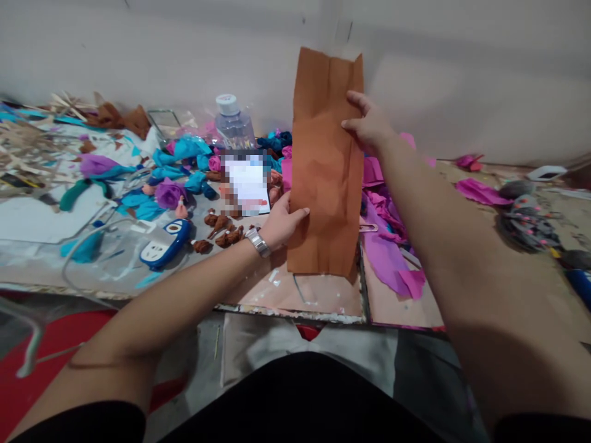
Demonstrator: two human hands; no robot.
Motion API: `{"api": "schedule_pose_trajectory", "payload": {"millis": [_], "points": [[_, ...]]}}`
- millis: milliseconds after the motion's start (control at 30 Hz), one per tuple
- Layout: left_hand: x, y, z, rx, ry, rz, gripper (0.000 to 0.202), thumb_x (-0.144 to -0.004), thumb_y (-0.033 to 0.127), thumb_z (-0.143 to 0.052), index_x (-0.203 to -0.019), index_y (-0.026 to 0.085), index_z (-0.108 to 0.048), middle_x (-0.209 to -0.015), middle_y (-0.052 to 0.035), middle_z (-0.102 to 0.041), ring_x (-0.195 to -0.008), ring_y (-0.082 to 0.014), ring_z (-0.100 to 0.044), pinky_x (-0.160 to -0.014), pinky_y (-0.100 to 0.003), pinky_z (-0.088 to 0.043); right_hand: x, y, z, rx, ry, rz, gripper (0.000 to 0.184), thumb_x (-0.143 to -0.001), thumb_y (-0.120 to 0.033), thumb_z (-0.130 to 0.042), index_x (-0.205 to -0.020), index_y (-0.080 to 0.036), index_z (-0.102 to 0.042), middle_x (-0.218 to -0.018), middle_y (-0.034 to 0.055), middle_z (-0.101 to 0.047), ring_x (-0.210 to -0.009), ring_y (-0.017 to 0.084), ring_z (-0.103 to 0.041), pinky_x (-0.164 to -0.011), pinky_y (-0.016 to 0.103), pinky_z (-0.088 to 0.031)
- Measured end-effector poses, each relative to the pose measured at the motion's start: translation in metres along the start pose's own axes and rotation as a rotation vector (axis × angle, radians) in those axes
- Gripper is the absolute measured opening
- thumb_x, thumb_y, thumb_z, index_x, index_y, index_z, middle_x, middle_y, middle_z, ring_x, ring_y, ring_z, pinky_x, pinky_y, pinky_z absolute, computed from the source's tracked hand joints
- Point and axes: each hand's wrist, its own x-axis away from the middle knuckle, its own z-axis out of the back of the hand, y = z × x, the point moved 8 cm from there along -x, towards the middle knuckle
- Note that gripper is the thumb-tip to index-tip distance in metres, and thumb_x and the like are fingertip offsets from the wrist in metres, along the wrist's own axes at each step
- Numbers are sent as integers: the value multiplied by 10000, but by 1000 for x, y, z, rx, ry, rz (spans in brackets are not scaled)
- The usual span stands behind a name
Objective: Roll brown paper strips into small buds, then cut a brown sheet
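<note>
A long brown sheet of creased paper (323,166), probably crepe paper, stands upright in front of me over the table's near part. My left hand (282,223) grips its lower left edge, the thumb pressed on the front and the other fingers hidden behind. Higher up, my right hand (369,123) holds the right edge, with thumb and index finger on the front face. Fold lines run down the sheet, and its right margin bends forward. Behind it lie pink and purple paper pieces (388,252). Small brown twisted paper bits (226,234) are close to my left wrist.
A lit phone (249,184), partly blurred, and a clear bottle with a white cap (235,123) stand behind my left hand. Leftward are a blue-and-white power strip (166,244), blue paper flowers (184,151) and scraps. A grey bundle (529,224) lies at the right.
</note>
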Motion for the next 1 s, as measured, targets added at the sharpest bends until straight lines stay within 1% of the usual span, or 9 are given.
{"api": "schedule_pose_trajectory", "payload": {"millis": [133,300,400,500,567,633,767,900,1000], "points": [[-8,1,16,-146,102,-116,556,-844,208,-671,-1359,193,-463,-1508,-174,-571,-1413,-289,-578,-1223,-518,-451,-3,8,-7,44,-49,-116,874,-881,48,-712,-1608,-5,-229,-1710,240,-309,-1457,101,-455,-1149,231,-408],[-7,13,16,-316,72,-294,933,-820,90,-659,-1615,266,-203,-1659,-150,-399,-1448,-287,-548,-1221,-498,-460,-8,8,-8,194,-64,-60,978,-828,-45,-830,-1605,-13,-237,-1701,225,-312,-1492,114,-368,-1288,337,-272],[-5,16,13,-492,59,-296,721,-812,37,-640,-1489,232,-491,-1523,-113,-578,-1404,-271,-584,-1246,-501,-437,-7,13,-6,301,-70,-11,889,-816,-81,-851,-1563,-25,-372,-1650,216,-374,-1457,140,-391,-1275,350,-266],[-4,13,12,-597,45,-223,445,-848,51,-635,-1267,193,-684,-1332,-101,-721,-1300,-260,-654,-1223,-510,-463,8,19,6,375,3,-30,474,-942,-161,-743,-1365,-9,-591,-1464,214,-560,-1348,158,-477,-1198,359,-339],[-4,13,13,-612,61,-203,403,-863,62,-638,-1242,184,-705,-1311,-106,-735,-1268,-254,-672,-1200,-511,-487,30,17,16,438,39,-41,285,-1016,-202,-634,-1236,-24,-662,-1276,191,-676,-1226,171,-554,-1069,351,-434],[-3,16,13,-622,74,-214,418,-860,63,-644,-1256,182,-701,-1329,-109,-727,-1275,-250,-666,-1197,-501,-492,60,7,20,502,0,4,253,-1004,-172,-594,-1218,-74,-686,-1180,146,-726,-1098,191,-625,-974,354,-474],[-1,19,9,-618,72,-230,520,-829,92,-692,-1342,165,-647,-1421,-133,-668,-1351,-262,-619,-1233,-488,-462,143,-20,3,609,-372,134,155,-937,-220,-616,-968,-163,-757,-928,82,-769,-828,229,-670,-777,361,-499],[0,15,6,-547,8,-194,693,-787,114,-730,-1454,131,-546,-1522,-166,-580,-1424,-281,-561,-1268,-493,-419,217,-45,-13,520,-655,281,234,-956,-342,-625,-1057,-189,-771,-1062,113,-762,-954,265,-697,-857,385,-519],[-1,12,4,-494,-31,-181,770,-766,142,-761,-1493,150,-508,-1553,-165,-548,-1438,-296,-545,-1268,-516,-411,243,-44,-16,439,-703,243,285,-912,-358,-699,-1138,-197,-766,-1172,138,-731,-1047,290,-686,-914,409,-530]]}}
